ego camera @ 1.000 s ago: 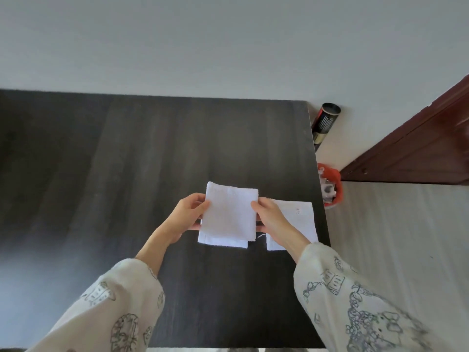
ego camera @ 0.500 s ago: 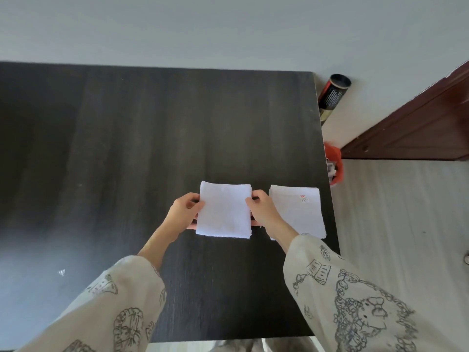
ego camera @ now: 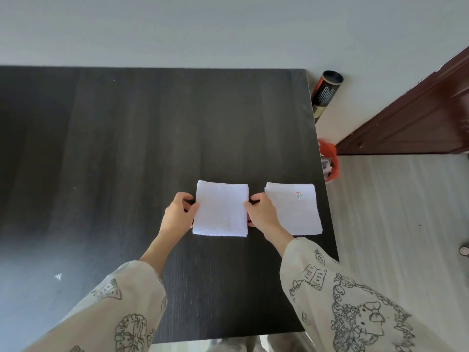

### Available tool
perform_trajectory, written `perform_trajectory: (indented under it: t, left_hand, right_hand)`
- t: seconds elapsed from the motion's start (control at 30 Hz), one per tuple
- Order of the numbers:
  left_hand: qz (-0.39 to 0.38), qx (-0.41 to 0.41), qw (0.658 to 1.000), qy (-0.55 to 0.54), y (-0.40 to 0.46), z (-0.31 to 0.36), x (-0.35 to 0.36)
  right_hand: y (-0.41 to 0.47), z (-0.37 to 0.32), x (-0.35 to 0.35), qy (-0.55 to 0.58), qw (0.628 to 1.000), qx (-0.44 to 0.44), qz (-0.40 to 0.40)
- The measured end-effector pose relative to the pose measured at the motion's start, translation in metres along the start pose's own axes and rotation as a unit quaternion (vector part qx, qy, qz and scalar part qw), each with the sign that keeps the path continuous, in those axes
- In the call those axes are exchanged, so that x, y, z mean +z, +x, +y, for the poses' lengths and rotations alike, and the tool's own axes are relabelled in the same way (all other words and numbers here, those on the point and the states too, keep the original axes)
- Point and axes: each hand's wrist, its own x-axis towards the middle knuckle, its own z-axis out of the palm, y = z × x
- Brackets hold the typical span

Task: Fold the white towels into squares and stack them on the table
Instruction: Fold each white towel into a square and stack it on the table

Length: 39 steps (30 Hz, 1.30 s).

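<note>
A white towel folded into a square [ego camera: 220, 208] is held between both hands over the dark table [ego camera: 127, 148]. My left hand [ego camera: 177, 214] pinches its left edge, thumb on top and fingers curled beneath. My right hand [ego camera: 261, 213] pinches its right edge the same way. Whether the towel touches the table I cannot tell. To its right lies a second folded white towel [ego camera: 297, 212] with a small red-and-white label, near the table's right edge; my right wrist covers its lower left corner.
The table's right edge [ego camera: 321, 174] runs just past the labelled towel. On the floor beyond it stand a black cylindrical can [ego camera: 326, 91] and an orange object [ego camera: 330, 161]. A dark wooden door [ego camera: 418, 118] is at far right. A wall backs the table.
The towel, held up with a flap hanging below it, has come down toward the table as a neat square. Both hands have kept their grip on its side edges.
</note>
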Motion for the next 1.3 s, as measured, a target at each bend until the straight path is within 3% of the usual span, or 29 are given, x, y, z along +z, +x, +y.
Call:
perform_trajectory:
  t: [0.13, 0.27, 0.5, 0.73, 0.9, 1.0, 1.3]
  left_hand:
    - [0.079, 0.047, 0.995, 0.023, -0.029, 0.01, -0.006]
    - [0.087, 0.12, 0.989, 0.005, -0.071, 0.041, 0.005]
    - [-0.043, 0.244, 0.969, 0.023, -0.16, 0.106, 0.083]
    - [-0.172, 0.359, 0.917, 0.034, -0.296, 0.154, 0.209]
    - [-0.249, 0.43, 0.866, 0.056, -0.408, 0.194, 0.329]
    - [-0.315, 0.483, 0.812, 0.089, -0.477, 0.223, 0.403]
    - [-0.473, 0.558, 0.67, 0.126, -0.654, 0.272, 0.598]
  right_hand:
    - [-0.021, 0.0, -0.015, -0.013, 1.0, -0.012, -0.017]
    - [-0.056, 0.003, -0.048, 0.057, 0.997, -0.032, -0.045]
    - [-0.131, 0.078, -0.146, 0.191, 0.978, -0.078, 0.02]
    - [-0.251, 0.246, -0.272, 0.319, 0.93, -0.099, 0.153]
    - [-0.355, 0.383, -0.361, 0.371, 0.883, -0.07, 0.278]
    - [-0.414, 0.461, -0.403, 0.393, 0.848, -0.048, 0.352]
    - [-0.518, 0.648, -0.481, 0.473, 0.703, 0.017, 0.531]
